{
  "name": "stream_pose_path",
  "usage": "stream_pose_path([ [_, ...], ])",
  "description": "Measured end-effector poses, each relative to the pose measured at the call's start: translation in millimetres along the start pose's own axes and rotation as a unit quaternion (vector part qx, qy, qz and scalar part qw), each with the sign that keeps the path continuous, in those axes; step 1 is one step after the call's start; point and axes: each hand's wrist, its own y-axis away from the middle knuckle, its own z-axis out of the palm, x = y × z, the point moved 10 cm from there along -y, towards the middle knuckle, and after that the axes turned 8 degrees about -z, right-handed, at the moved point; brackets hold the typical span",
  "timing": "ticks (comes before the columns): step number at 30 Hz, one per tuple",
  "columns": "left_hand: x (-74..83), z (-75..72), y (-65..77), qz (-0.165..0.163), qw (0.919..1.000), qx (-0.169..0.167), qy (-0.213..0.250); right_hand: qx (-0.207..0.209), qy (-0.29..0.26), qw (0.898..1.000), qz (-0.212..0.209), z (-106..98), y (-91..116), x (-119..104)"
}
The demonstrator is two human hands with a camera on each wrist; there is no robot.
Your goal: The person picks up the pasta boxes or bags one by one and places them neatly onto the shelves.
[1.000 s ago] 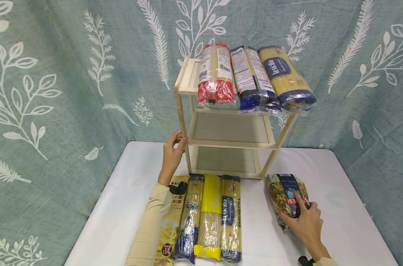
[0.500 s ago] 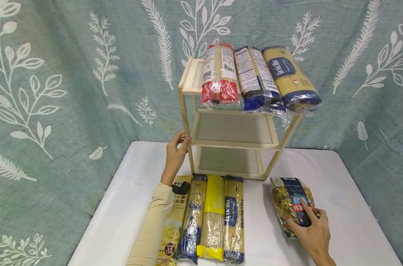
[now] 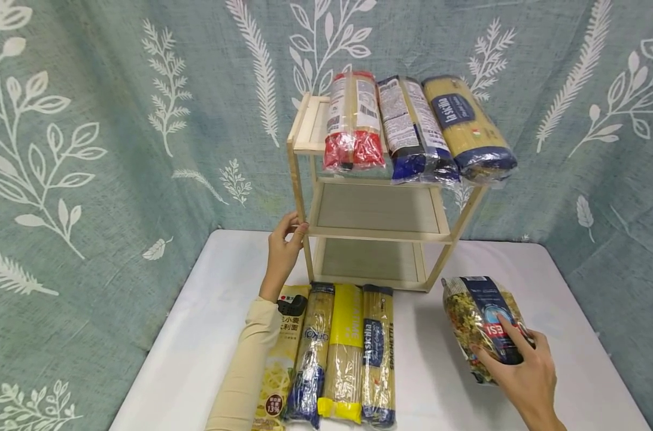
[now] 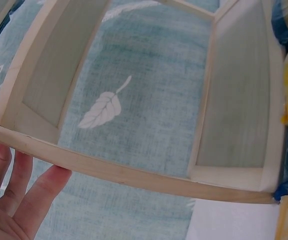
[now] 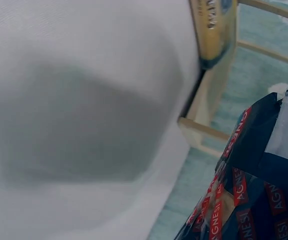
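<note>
Pasta bag (image 3: 482,311) sits to the right of the wooden rack (image 3: 380,234), seemingly raised above the white table (image 3: 412,359), with the right hand (image 3: 527,366) gripping its near end between thumb and fingers. A firm but gentle hold probably suits such crinkly packing, since hard squeezing could crush what is inside. The left hand (image 3: 285,245) pinches the rack's left front post; a steady brace there should guard against wobble
</note>
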Motion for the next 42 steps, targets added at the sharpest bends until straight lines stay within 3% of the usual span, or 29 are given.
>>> stream_pose_path([
  [9,10.7,-1.0,3.3,0.004,1.0,0.0,0.004,0.0,-0.021,1.0,-0.003,-14.6,-4.8,-20.2],
  [13,0.3,-0.7,-0.3,0.004,0.9999,0.003,0.01,0.008,-0.036,0.999,-0.01,-19.9,-7.4,-29.8],
  [27,-0.8,-0.4,-1.0,-0.013,0.9999,0.003,0.004,0.027,-0.056,0.997,-0.05,-36.0,-18.5,-69.8],
  [35,35.4,-3.5,11.4,-0.01,0.9999,-0.002,-0.012,0.031,-0.077,0.994,-0.072,-42.5,-25.1,-92.0],
  [42,36.0,-3.7,11.7,-0.008,0.9999,-0.002,-0.01,0.04,-0.096,0.991,-0.085,-46.6,-32.6,-110.5],
])
